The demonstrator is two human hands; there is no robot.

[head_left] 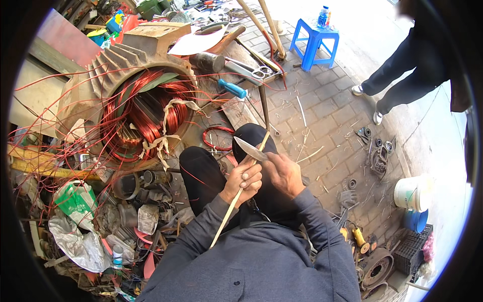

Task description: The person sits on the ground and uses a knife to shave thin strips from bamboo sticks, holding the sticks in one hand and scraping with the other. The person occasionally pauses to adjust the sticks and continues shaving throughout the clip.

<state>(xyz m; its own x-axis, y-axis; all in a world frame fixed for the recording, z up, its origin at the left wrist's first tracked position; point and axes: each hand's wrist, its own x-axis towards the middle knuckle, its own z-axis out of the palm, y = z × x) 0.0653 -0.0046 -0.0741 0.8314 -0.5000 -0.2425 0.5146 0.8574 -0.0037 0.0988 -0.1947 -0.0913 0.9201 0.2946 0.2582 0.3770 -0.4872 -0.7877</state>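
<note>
My left hand (243, 180) grips a thin strip of pale wood or bamboo (226, 218), which slants across my lap from my belly up past my knee. In my right hand (281, 174) is a knife, its wide pointed blade (249, 149) lying across the strip just above my left fist. The handle is mostly hidden in my palm. Ahead and to the left stands an open motor housing (109, 71) with cooling fins. Inside it sit bundles of red enamelled copper winding wire (149, 130), partly tied with cloth tape, and many loose wire ends trail out to the left.
A blue-handled screwdriver (232, 88), scissors (261, 71) and a mallet (207, 61) lie beyond the motor. Scrap and bags (81, 241) crowd my left. At right are a blue stool (315, 43), a standing person (407, 71), metal parts (380, 156) and a white bucket (412, 193).
</note>
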